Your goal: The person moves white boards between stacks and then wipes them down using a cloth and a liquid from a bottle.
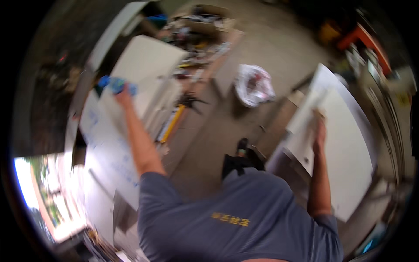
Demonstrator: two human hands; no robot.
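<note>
Left hand [124, 97]: fingers appear wrapped around a clear-and-blue bottle [117, 84], which lies slantwise, cap end away to the hand's left. Whether it rests on anything below cannot be told. Right hand [320, 136]: over a large white panel [347, 153], fingertips at a small tan piece [320, 114]; blur hides whether they pinch it or merely touch it.

Around the left hand: pale stacked boards [146, 65] just beyond and to its right; a blue-marked white sheet [107, 144] nearer the body; a yellow bar [173, 123] to its right, on the nearer side.

Between the hands, farther out: a bag-lined bin [254, 87] on the floor. Tool clutter [196, 46] sits beyond and right of the left hand.

Risks (my judgement): a loose or one-sided grip could let the bottle slip; if its cap is loose, tilting could wet the boards. Uneven pressure from the right hand could shift the panel, should its support be poor.
</note>
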